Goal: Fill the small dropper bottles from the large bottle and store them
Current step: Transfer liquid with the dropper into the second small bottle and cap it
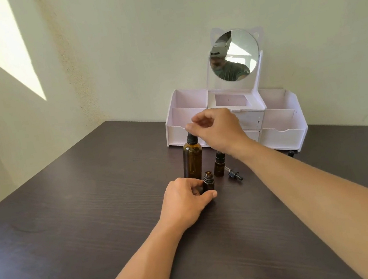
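Partly hidden, the large bottle's [192, 159] cap sits under the right hand's [218, 129] pinching fingers; contact unclear. Left hand [183, 202] grips the open small bottle [208, 181].

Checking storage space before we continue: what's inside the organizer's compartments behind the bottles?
The open compartments of the pink organizer that show look bare; no bottles are stored there. The right hand hides part of the middle section, and the drawers' contents cannot be seen.

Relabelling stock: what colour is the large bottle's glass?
Amber-brown, with a black cap; the large bottle shows in the head view.
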